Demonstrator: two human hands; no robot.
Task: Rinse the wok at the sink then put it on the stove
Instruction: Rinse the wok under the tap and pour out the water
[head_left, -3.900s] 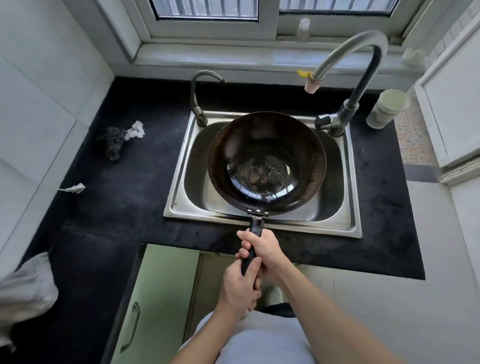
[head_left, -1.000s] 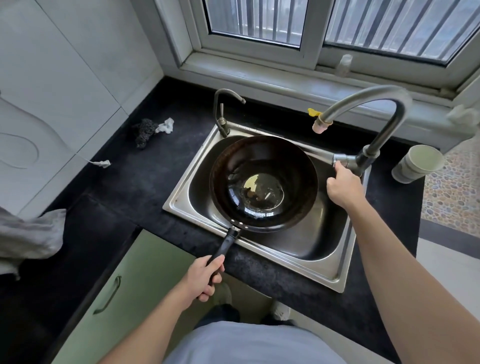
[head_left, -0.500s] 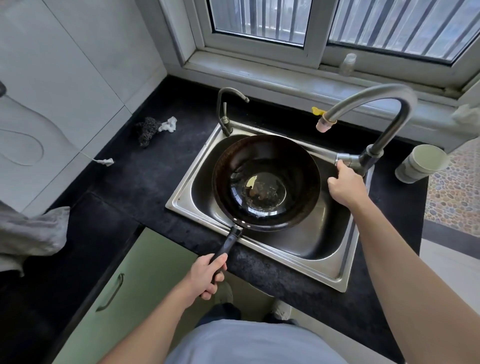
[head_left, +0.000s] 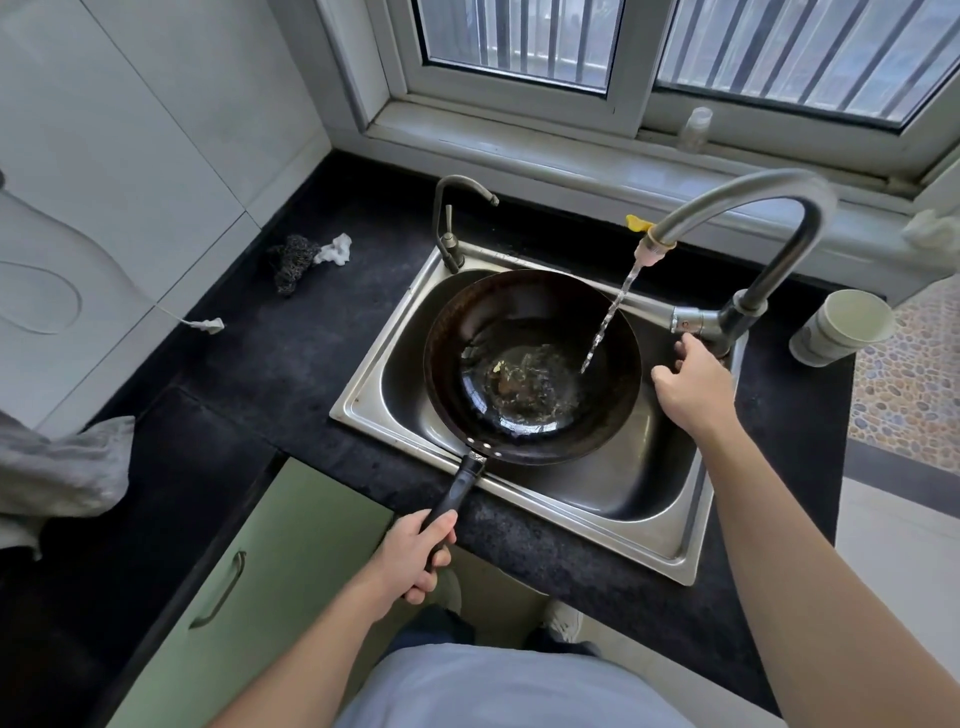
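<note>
Wok (head_left: 530, 364) over sink (head_left: 644, 467), tap water (head_left: 605, 322) pooling inside.

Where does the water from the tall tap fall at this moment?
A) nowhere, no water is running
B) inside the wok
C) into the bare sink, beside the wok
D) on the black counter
B: the thin stream of water from the tap meets the inner wall of the wok, which the left hand holds by its handle over the sink.
</note>
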